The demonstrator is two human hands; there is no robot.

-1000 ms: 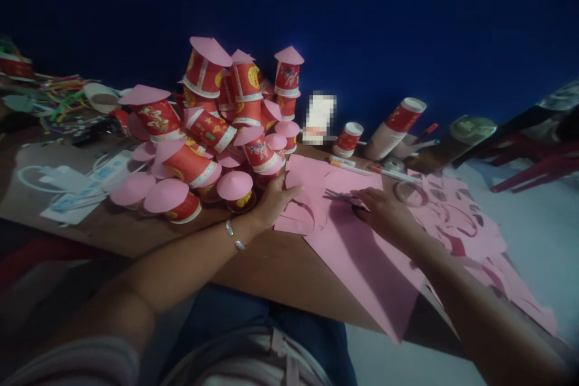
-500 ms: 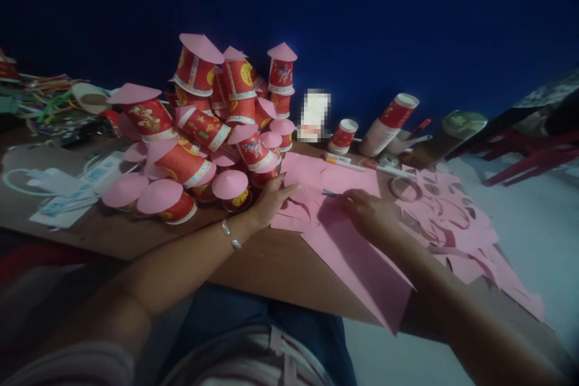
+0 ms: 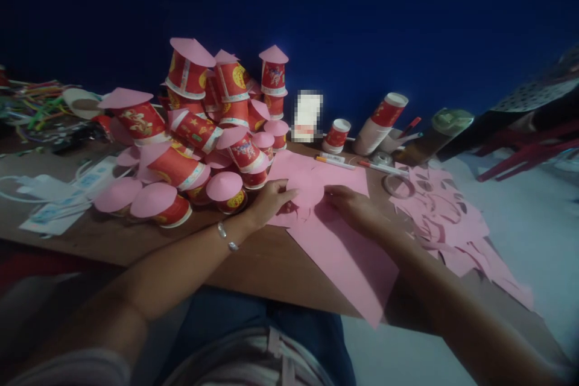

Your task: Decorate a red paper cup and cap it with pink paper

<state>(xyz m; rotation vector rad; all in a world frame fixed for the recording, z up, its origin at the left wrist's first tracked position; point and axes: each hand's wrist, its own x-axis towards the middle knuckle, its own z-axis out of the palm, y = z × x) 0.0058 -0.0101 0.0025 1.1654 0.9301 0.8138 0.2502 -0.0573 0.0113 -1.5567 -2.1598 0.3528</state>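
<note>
While lots of the work looks done already, some is left, going by the one head view. A big pile of red paper cups [image 3: 212,126] fills the middle left of the frame, and most of them wear a pink cone hat. That makes me think many cups are finished. Near the upper middle, a small red cup [image 3: 335,136] stands alone with no hat, and a tall stack of cups [image 3: 379,125] leans beside it, also bare. So I judge more hats are needed. On the right side lies a heap of pink scraps [image 3: 447,223] with round holes cut out of them.

Both hands meet in the middle of the frame, on the pink paper. The left hand [image 3: 270,200] comes in from the lower left, with a bracelet on the wrist. Its fingers are half curled and pinch the edge of a pink paper circle [image 3: 307,188]. The right hand [image 3: 350,208] comes in from the lower right. It rests palm down, fingers bent, touching the other side of the same circle. The picture is too dark and soft to tell how tight it grips.

Under both hands lies a large pink sheet [image 3: 344,253], which hangs over the near edge of the desk [image 3: 266,265]. Two pens [image 3: 357,164] and a tape roll [image 3: 392,186] lie just behind the hands.
</note>
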